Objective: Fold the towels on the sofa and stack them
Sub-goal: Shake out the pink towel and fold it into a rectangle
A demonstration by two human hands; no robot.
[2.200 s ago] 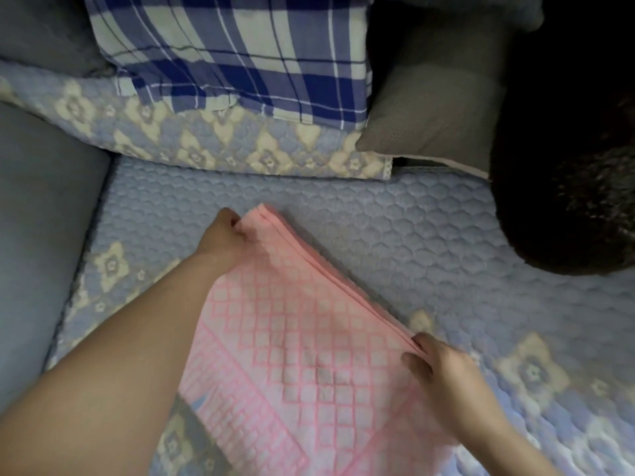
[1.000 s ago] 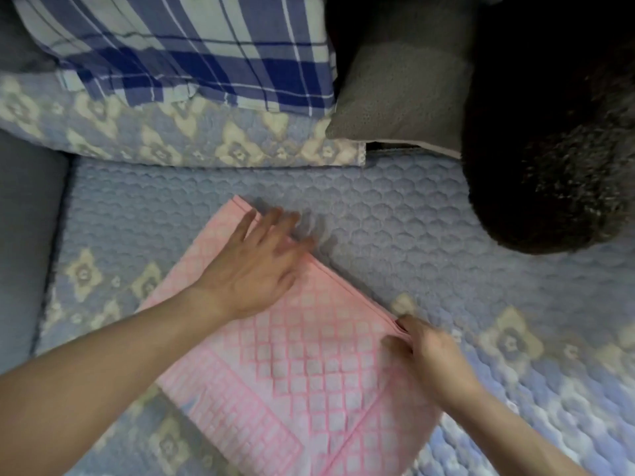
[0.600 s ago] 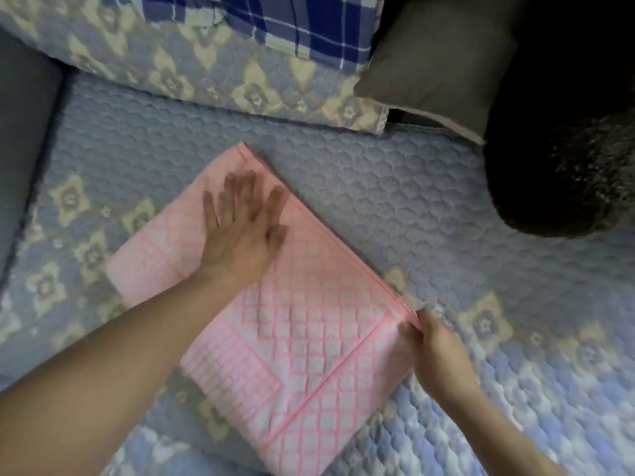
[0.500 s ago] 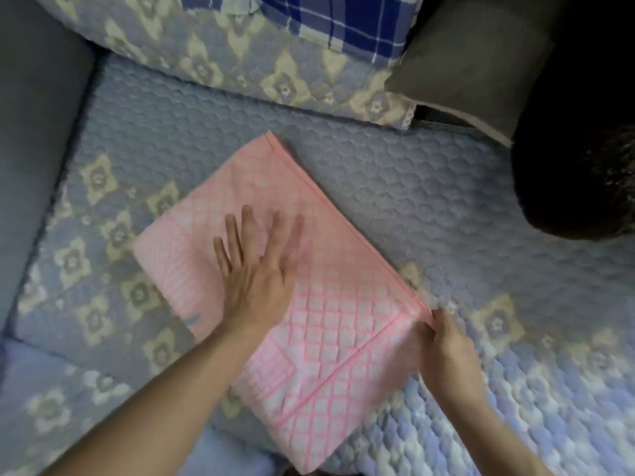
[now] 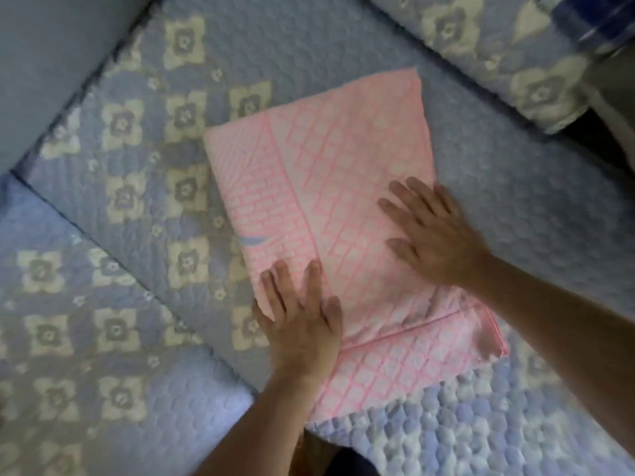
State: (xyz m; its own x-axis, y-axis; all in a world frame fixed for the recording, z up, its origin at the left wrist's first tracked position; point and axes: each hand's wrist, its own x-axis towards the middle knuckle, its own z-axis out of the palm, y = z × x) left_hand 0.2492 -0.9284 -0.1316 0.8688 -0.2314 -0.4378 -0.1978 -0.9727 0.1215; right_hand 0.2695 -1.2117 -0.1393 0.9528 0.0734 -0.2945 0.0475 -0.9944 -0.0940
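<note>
Both palms are lying flat with fingers spread, the left hand [image 5: 302, 324] at six o'clock and the right hand [image 5: 433, 235] at three o'clock, pressing a pink grid-patterned cotton towel [image 5: 330, 187]. It is sitting folded on the blue quilted floral sofa cover [image 5: 144, 159]. I'd judge another fold and all stacking are remaining, with no stack showing.
</note>
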